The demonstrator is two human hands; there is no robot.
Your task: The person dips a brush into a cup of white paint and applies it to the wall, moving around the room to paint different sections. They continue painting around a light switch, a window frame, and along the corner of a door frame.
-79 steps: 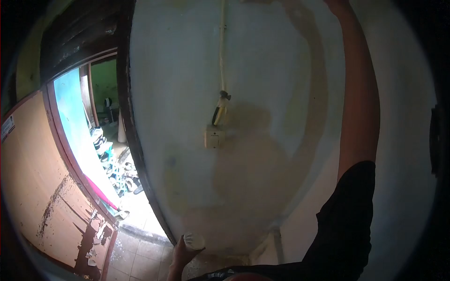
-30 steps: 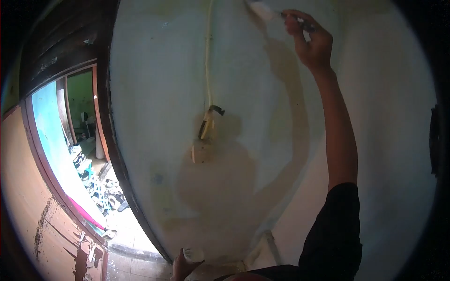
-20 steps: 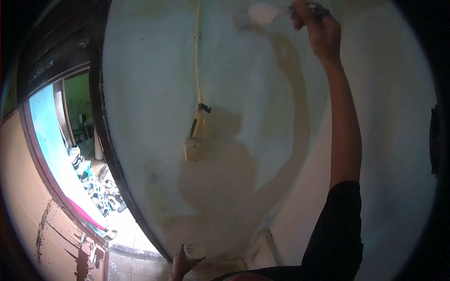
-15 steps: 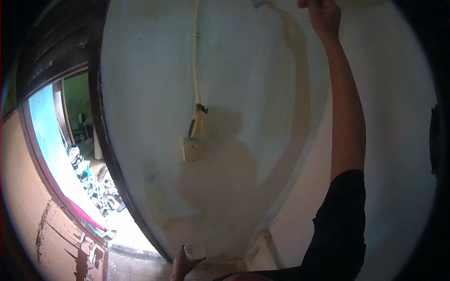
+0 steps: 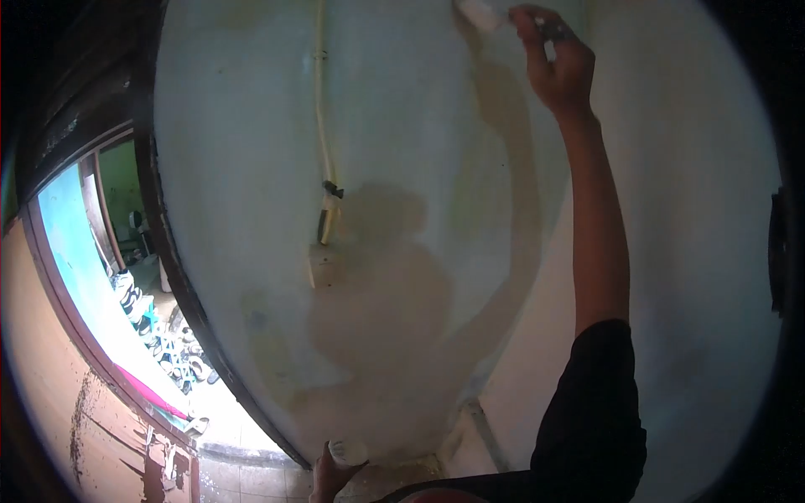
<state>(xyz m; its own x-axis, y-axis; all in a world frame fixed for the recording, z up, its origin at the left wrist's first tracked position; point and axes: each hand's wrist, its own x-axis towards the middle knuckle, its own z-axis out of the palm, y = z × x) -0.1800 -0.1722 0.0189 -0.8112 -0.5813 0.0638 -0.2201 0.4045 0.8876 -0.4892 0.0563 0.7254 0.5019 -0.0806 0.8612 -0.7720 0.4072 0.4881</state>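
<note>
High on the pale blue-green wall point(image 5: 386, 117), my right hand point(image 5: 563, 71) is closed around the handle of a paintbrush point(image 5: 482, 15). The brush's whitish head is blurred and points left, at or very near the wall; contact is hard to judge. Low in the view, my left hand point(image 5: 329, 478) grips a white cup point(image 5: 346, 453) from its left side, fingers curled behind it and thumb in front. What the cup contains cannot be made out.
A cream pipe point(image 5: 320, 109) runs down the wall to a small box point(image 5: 324, 267). On the left, a dark-framed doorway shows several shoes point(image 5: 180, 352) outside. A peeling door panel point(image 5: 109, 419) stands at lower left. A side wall point(image 5: 696, 251) rises on the right.
My right hand has come lower and a little left, bringing more of the paintbrush into view. The wall fittings shift left as the head view turns slightly. My left hand still holds the cup.
</note>
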